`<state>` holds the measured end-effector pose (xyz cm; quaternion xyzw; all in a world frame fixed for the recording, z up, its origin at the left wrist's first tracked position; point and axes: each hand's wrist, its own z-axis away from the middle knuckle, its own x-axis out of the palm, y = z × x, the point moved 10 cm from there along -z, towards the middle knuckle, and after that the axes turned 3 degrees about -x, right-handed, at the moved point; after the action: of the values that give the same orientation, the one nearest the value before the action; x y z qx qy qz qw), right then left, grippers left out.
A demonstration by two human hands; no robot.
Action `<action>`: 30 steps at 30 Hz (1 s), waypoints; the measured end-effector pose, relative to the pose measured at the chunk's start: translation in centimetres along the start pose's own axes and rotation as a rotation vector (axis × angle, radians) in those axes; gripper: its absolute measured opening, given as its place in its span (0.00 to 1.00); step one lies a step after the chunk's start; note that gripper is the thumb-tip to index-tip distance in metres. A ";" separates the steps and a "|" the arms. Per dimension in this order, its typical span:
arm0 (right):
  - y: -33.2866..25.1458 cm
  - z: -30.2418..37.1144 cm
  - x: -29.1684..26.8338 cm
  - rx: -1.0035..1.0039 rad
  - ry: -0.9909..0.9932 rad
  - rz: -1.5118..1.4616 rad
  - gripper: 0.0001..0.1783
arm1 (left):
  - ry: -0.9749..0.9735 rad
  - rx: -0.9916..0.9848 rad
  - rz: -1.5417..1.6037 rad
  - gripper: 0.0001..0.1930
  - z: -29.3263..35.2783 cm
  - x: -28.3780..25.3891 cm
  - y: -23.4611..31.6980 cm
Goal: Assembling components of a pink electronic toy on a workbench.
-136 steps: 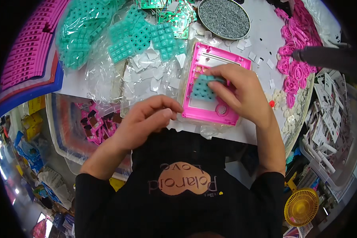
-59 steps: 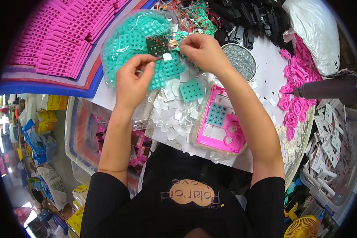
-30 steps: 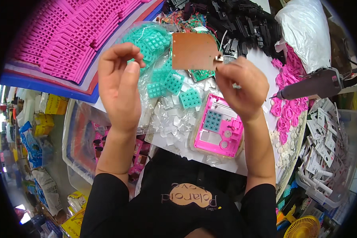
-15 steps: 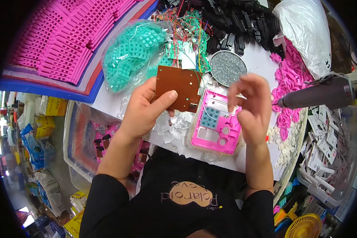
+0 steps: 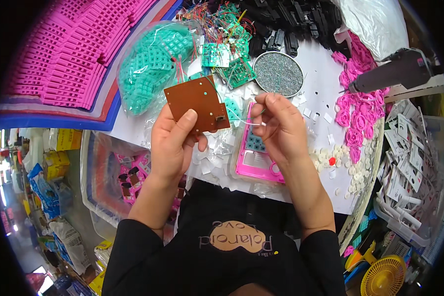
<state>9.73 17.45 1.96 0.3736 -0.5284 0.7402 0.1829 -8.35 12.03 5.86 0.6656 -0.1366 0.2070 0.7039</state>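
Observation:
My left hand (image 5: pixel 170 140) grips a brown circuit board (image 5: pixel 195 101) by its lower left side, thumb lying across the plain face. A small metal switch sits at the board's lower right corner. Between the board and my right hand (image 5: pixel 286 130) runs a thin white wire (image 5: pixel 240 121), and that hand's fingers pinch its end. Below them on the table lies a pink plastic casing (image 5: pixel 249 170), open side up, with a blue-grey rubber keypad (image 5: pixel 254 143) in it. My right hand and forearm hide the casing's right part.
A round dish (image 5: pixel 279 74) of small grey metal pieces stands beyond my right hand, near wired green circuit boards (image 5: pixel 239 72). A bag of teal keypads (image 5: pixel 153 61) lies at left. From the right juts a dark powered screwdriver (image 5: pixel 392 74), above pink parts (image 5: pixel 354 135) and white buttons (image 5: pixel 355 172).
The board has moved left and tilted in my left hand. My right hand has come in from the right, from loosely curled fingers to a pinch on the white wire.

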 end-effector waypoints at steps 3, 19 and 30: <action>1.8 0.1 -0.6 0.075 -0.016 -0.027 0.12 | -0.055 0.000 0.158 0.13 0.0 0.5 -0.9; -2.9 2.0 2.3 -0.475 0.001 0.298 0.02 | -0.038 -0.026 0.182 0.17 0.1 0.6 -2.9; 3.2 0.6 0.9 0.157 -0.049 0.259 0.09 | -0.214 0.056 0.129 0.20 0.2 2.4 -2.3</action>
<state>7.25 15.62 0.65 0.3331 -0.5171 0.7873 0.0431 -5.14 12.04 4.92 0.6933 -0.2477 0.1833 0.6514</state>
